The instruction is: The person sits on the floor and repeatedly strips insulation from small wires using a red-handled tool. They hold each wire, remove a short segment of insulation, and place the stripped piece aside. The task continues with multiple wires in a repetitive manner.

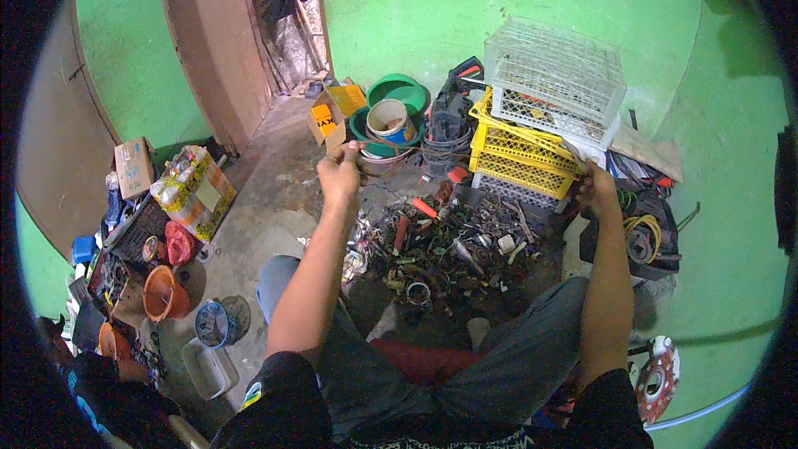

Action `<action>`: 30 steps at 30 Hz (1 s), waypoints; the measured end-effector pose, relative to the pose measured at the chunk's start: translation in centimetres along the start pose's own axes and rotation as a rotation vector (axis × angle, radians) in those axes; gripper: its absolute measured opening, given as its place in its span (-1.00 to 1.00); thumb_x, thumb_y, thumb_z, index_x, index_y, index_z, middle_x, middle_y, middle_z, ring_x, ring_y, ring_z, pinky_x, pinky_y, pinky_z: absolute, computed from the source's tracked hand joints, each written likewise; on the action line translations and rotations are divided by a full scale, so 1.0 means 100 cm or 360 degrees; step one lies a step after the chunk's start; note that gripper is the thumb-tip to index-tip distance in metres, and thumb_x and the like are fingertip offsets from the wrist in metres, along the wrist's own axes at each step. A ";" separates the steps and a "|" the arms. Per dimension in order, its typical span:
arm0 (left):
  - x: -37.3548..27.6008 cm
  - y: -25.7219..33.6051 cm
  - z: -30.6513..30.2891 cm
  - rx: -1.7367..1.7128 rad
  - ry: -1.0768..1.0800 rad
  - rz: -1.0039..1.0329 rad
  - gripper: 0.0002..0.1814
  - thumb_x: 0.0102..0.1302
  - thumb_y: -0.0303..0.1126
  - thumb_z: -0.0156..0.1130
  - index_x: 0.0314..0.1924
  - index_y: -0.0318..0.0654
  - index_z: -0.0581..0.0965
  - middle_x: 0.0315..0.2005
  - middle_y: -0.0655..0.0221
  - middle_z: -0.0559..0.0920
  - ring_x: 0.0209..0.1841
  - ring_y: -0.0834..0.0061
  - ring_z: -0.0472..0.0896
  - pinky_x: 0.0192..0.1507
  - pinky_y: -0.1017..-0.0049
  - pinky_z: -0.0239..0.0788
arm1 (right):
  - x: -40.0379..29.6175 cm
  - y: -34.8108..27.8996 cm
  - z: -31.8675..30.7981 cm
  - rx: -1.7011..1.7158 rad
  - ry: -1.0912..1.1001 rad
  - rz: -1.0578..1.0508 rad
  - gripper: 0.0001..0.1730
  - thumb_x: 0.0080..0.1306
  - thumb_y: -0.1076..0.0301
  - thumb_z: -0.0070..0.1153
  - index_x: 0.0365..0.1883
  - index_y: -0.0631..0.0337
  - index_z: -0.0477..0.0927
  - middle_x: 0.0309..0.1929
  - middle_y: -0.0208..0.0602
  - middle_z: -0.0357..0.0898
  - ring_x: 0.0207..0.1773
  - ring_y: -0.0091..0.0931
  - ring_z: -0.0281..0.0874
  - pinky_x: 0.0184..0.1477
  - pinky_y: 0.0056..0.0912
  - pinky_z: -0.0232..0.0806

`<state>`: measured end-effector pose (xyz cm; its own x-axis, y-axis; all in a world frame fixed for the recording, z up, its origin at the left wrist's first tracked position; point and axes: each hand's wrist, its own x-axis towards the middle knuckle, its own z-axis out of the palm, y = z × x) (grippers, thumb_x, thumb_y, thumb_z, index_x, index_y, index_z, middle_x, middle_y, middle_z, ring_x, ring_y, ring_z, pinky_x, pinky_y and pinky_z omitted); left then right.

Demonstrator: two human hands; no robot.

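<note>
My left hand (340, 171) is raised in front of the green tubs, its thumb and index finger pinched together. A thin brownish wire (381, 144) seems to run from those fingertips toward the right. Held up beside the yellow crates, my right hand (596, 187) has its fingers closed on a thin object too small to make out. Below and between both hands, a heap of mixed scrap parts (455, 249) spreads over the floor before my knees. In it lie an orange-red piece (424, 207), a dark red cylinder (401, 232) and a round white-rimmed part (418, 293).
Yellow plastic crates (523, 156) stand beyond the heap, with a white crate (555, 106) on top. Left of them are a black bucket (446, 153), a green basin (399, 90) and a cardboard box (327, 115). Orange pots (166, 293) and a blue basket (215, 324) sit at left.
</note>
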<state>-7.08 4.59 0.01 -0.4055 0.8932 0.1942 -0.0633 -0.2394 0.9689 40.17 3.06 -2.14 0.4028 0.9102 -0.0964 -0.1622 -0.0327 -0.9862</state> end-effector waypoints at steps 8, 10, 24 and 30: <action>0.000 0.002 0.002 -0.0179 -0.0125 -0.0132 -0.75 0.46 -0.29 0.07 -0.23 -0.31 0.58 -0.62 0.50 0.43 -0.62 0.64 0.38 -0.61 0.57 0.15 | 0.038 0.046 -0.012 -0.1105 -0.0300 -0.0509 -0.61 0.29 0.11 0.20 -0.11 0.24 0.54 -0.30 -0.30 0.52 -0.34 -0.43 0.53 -0.23 -0.34 0.41; -0.005 0.001 0.005 -0.0158 -0.0226 -0.0125 -0.76 0.47 -0.29 0.06 -0.22 -0.32 0.57 -0.62 0.50 0.42 -0.61 0.63 0.39 -0.60 0.57 0.16 | 0.048 0.052 -0.006 -0.1392 -0.0402 -0.0662 -0.64 0.29 0.17 0.21 -0.11 0.28 0.58 -0.23 -0.25 0.58 -0.25 -0.43 0.58 -0.12 -0.39 0.43; -0.026 -0.016 0.033 -0.0480 -0.0671 -0.0172 -0.80 0.46 -0.27 0.07 -0.16 -0.25 0.52 -0.55 0.49 0.45 -0.53 0.59 0.49 -0.55 0.56 0.26 | -0.101 0.015 0.196 -0.1052 -0.1164 -0.0923 -0.78 0.33 0.40 0.15 -0.13 0.36 0.62 -0.18 -0.21 0.67 -0.06 -0.48 0.62 0.12 -0.37 0.40; -0.027 -0.019 0.035 -0.0544 -0.0697 -0.0163 -0.78 0.47 -0.30 0.05 -0.09 -0.32 0.49 -0.50 0.40 0.47 -0.48 0.51 0.53 -0.53 0.50 0.32 | -0.102 0.022 0.198 -0.0954 -0.1458 -0.0653 -0.86 0.31 0.45 0.17 -0.22 0.35 0.62 -0.31 -0.29 0.66 -0.24 -0.57 0.61 -0.11 -0.44 0.46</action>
<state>-2.72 3.95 -1.81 0.0298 0.9755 0.2178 -0.4037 -0.1876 0.8954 17.88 1.90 -0.70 -0.5135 0.8472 0.1361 0.3788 0.3662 -0.8499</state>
